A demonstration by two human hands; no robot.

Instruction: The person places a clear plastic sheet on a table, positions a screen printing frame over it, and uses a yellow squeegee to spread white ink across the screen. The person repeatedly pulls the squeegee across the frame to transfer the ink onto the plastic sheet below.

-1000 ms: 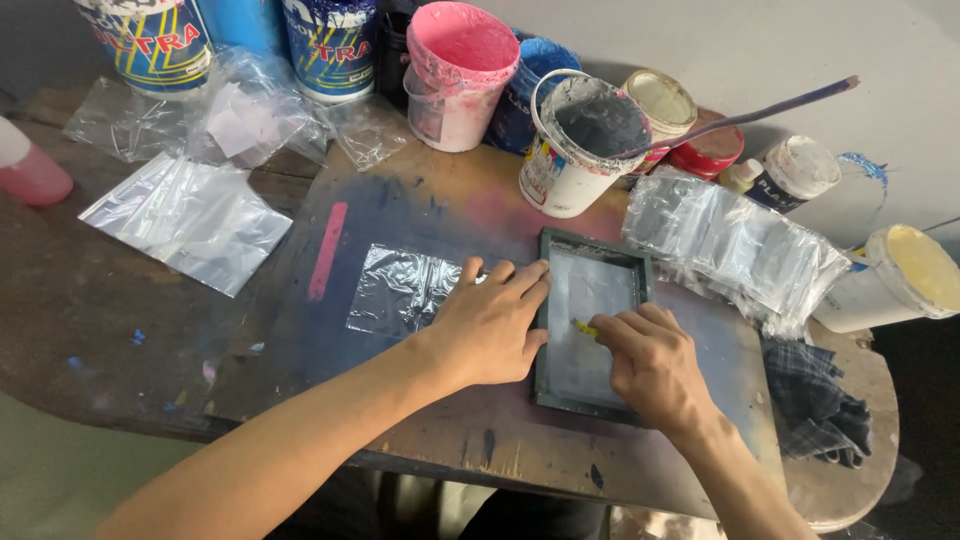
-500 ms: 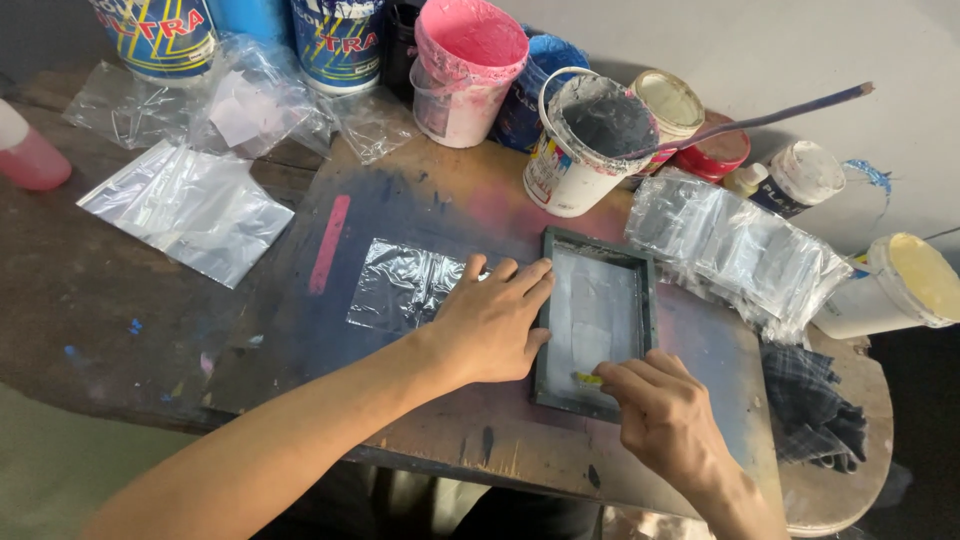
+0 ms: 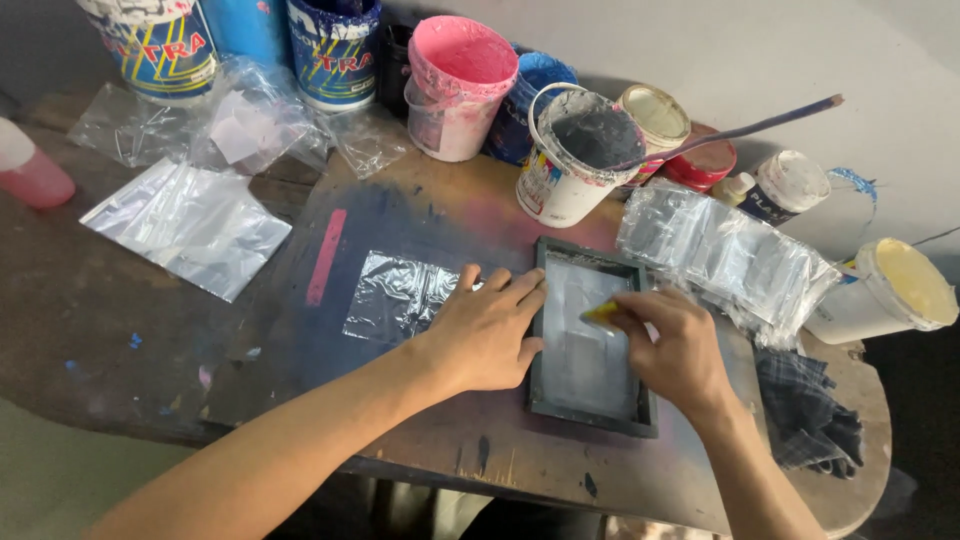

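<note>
- Stained surface (image 3: 150,330), pretty messy, paint buckets lined up well beyond the fingers.
- Small dark screen frame (image 3: 592,340) lies flat under both hands.
- Left hand (image 3: 485,330) rests palm down, fingers spread loose, pressing on the frame's left edge.
- Right hand (image 3: 680,350) is curled, fingers pinching a small yellow squeegee (image 3: 600,313) on the mesh.
- Crinkly plastic bag (image 3: 395,295) just left of the left fingers.

Frame (image 3: 590,340): small rectangular screen with a dark green-grey border and pale grey mesh, lying flat on the stained desk (image 3: 400,220), long side running away from the viewer. Squeegee (image 3: 601,313): small yellow piece, only its tip showing, pressed on the mesh in the upper half of the frame, near its right border.
</note>
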